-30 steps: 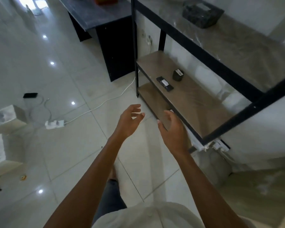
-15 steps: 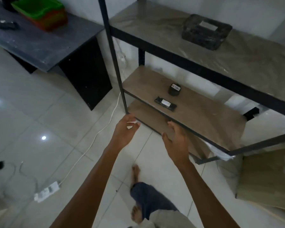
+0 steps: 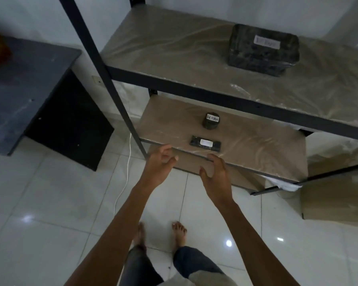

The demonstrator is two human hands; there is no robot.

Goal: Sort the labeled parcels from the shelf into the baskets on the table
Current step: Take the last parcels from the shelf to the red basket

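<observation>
White tiled floor (image 3: 50, 193); at frame centre, both hands (image 3: 190, 170) hover spread and empty before the shelf (image 3: 246, 153), probably ready for the flat parcel (image 3: 205, 143).

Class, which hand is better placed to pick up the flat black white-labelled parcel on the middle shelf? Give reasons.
Probably the right hand: it hovers directly before the flat black white-labelled parcel. The left hand, also empty, sits off to the parcel's left.
</observation>
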